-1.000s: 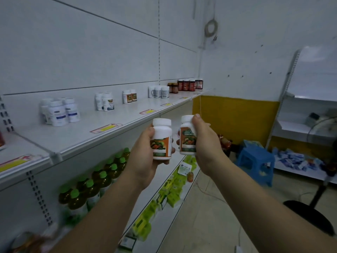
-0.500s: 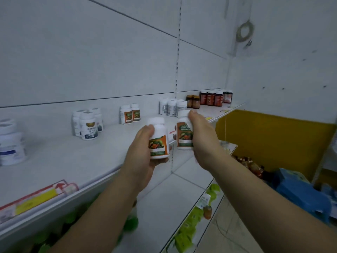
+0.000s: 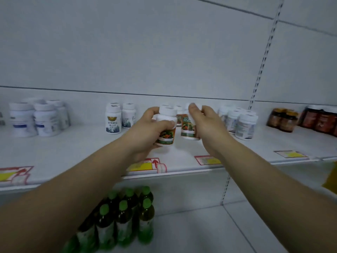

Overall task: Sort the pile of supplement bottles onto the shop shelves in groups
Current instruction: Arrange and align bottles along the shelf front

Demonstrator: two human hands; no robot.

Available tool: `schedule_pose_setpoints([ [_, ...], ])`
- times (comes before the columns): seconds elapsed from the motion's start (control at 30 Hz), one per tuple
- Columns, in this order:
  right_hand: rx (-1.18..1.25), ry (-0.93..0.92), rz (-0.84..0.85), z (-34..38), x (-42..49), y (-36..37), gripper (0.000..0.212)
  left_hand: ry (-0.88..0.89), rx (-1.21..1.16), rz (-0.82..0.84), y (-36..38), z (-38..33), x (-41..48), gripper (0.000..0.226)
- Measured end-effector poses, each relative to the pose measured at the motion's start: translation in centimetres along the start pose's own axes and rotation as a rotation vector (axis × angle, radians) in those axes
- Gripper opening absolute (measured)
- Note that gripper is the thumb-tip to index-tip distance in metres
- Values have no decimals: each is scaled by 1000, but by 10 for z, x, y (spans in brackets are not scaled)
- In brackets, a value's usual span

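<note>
My left hand [image 3: 147, 128] grips a white bottle with an orange fruit label [image 3: 166, 131], held just above the white upper shelf [image 3: 73, 152]. My right hand [image 3: 206, 125] grips a second bottle of the same kind [image 3: 187, 129] from its right side, close beside the first. Right behind them on the shelf stand matching orange-label bottles [image 3: 178, 114], mostly hidden by my hands. Whether the held bottles touch the shelf I cannot tell.
Along the upper shelf stand groups: blue-label white bottles [image 3: 43, 119], white bottles with a gold emblem [image 3: 114, 118], plain white bottles [image 3: 240, 123], dark amber jars [image 3: 281, 119] and red-label jars [image 3: 319, 120]. Green-capped drink bottles [image 3: 124, 216] fill the lower shelf at left.
Both hands have carried their bottles forward over the upper shelf toward the orange-label group. The view has turned to face the shelf squarely.
</note>
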State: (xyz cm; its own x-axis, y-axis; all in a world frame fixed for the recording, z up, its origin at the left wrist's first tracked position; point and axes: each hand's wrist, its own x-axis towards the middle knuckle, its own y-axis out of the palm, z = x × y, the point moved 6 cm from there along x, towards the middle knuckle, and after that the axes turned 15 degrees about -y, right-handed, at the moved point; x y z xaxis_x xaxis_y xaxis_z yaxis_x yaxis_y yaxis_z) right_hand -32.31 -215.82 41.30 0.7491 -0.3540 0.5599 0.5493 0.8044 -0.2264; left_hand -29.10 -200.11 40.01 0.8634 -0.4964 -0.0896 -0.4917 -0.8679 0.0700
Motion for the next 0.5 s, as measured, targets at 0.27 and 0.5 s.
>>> schedule_pose_setpoints([
  [0.27, -56, -22, 309, -46, 40, 2, 31, -110, 475, -236, -1, 6, 60, 57],
  [0.5, -312, -163, 436, -66, 84, 19, 49, -76, 731, -290, -4, 1, 108, 64],
])
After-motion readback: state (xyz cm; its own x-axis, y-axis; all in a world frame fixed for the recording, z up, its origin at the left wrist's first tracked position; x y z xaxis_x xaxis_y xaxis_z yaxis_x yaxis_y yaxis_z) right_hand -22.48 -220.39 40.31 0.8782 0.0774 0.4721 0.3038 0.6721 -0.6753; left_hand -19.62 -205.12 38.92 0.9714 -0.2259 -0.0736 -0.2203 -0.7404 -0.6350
